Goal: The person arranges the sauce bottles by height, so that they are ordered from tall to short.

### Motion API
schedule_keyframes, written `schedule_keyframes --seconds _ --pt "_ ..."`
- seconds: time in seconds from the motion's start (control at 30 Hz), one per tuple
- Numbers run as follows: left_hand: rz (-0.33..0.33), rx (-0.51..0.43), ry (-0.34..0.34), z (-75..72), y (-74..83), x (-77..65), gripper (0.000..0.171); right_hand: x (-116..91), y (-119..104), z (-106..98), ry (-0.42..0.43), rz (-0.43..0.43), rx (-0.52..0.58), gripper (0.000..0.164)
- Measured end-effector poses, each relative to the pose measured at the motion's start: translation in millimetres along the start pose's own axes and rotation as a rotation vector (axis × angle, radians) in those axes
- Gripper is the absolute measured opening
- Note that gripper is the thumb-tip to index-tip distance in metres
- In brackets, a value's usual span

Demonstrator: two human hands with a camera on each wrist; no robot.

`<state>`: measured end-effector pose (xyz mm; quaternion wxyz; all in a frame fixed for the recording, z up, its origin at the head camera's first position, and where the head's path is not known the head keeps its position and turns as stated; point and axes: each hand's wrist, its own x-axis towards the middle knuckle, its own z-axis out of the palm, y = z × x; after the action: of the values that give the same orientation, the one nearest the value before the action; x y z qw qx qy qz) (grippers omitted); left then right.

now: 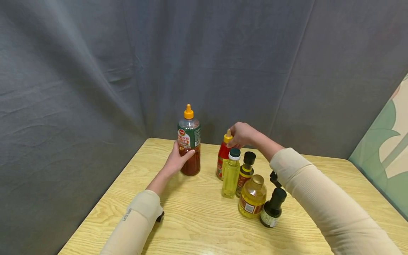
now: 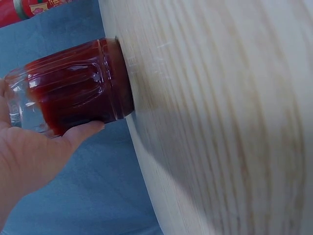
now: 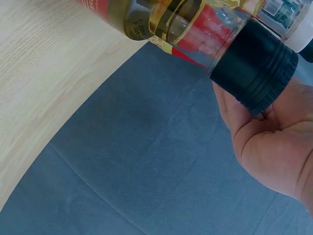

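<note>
My left hand [image 1: 177, 158] grips a large sauce bottle [image 1: 191, 164] with a green label and an orange nozzle cap, standing upright toward the table's back left. In the left wrist view its dark red contents and base show, the base at the wood surface, and the thumb lies along its side. My right hand [image 1: 242, 134] pinches a smaller red squeeze bottle [image 1: 224, 153] near its yellow cap. In the right wrist view, a black-capped bottle [image 3: 257, 63] stands in front of that hand's fingertips and hides them.
Close before the red bottle stand a green-capped bottle of pale yellow oil [image 1: 231, 179], a dark-capped sauce bottle [image 1: 244, 175], a round gold-capped oil bottle [image 1: 253, 198] and a small dark bottle [image 1: 272, 209]. A grey curtain [image 1: 207, 63] hangs behind the wooden table [image 1: 191, 219].
</note>
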<state>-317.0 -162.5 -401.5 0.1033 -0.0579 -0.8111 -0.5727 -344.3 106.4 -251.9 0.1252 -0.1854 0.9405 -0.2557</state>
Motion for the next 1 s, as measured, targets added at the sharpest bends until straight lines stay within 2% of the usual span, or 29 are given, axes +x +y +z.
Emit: schedule_keyframes --seconds 0.83,1.0 --pt "0.013 -0.009 -0.005 -2.8 -0.9 3.0 0.081 5.0 2.6 5.4 0.065 0.003 0.041 0.032" --pt "0.013 -0.009 -0.003 -3.3 -0.7 0.2 0.081 1.6 4.4 5.2 0.049 -0.009 0.024 0.043"
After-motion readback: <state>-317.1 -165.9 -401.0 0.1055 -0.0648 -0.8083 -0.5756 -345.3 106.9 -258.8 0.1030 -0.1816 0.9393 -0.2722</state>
